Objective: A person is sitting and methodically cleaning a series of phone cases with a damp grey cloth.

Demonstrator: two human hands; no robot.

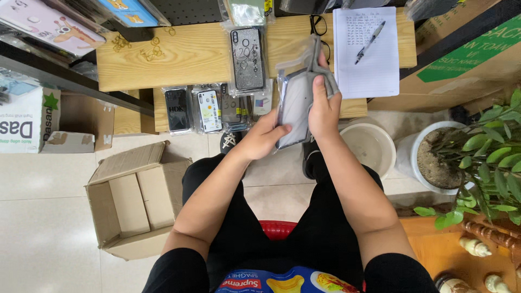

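Note:
I sit on a red stool and hold a grey phone case in a clear plastic sleeve (294,106) in front of me, above my knees. My right hand (324,108) grips its right edge, thumb on the front, with the sleeve's open flap sticking up above the fingers. My left hand (262,137) holds the lower left edge, thumb pressed on the case.
A low wooden bench (190,57) ahead carries several packaged phone cases (247,58), a notepad (364,51) with a pen, and small gold rings. An open cardboard box (135,198) stands at my left. A white bucket (372,146) and a potted plant (477,157) are at my right.

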